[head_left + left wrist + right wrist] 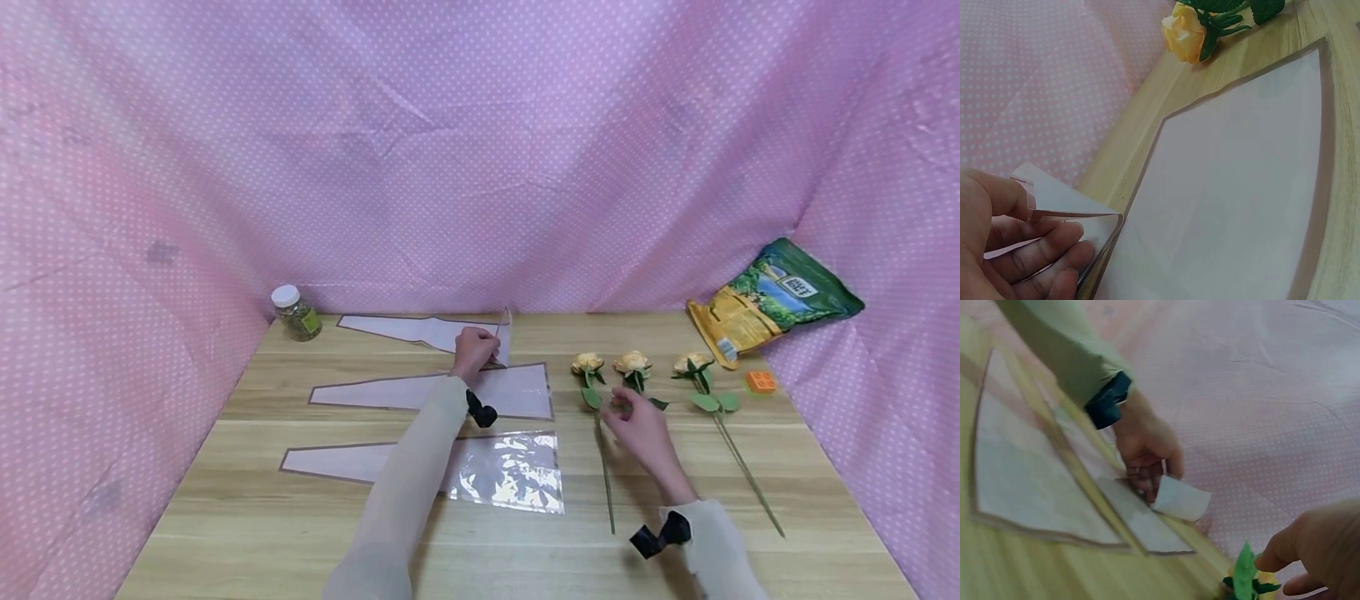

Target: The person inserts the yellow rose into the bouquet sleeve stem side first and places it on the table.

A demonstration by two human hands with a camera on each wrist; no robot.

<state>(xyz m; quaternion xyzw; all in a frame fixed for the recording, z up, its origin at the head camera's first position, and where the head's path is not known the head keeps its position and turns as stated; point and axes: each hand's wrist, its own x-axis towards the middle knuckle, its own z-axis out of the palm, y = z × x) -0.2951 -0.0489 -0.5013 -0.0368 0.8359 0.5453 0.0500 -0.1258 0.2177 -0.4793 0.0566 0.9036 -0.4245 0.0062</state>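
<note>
In the upper centre, the left hand [476, 348], fingers curled, pinches up the wide end of the top sleeve [390, 326], apparently to open it; next seems to call for parting it. Right of centre, the right hand [643, 427] bends its fingers beside the middle rose [632, 362]; whether they grip it, one cannot tell. The left forearm [405, 487] crosses the 2 lower sleeves [517, 392]; an orange block [762, 382] lies far right.
</note>
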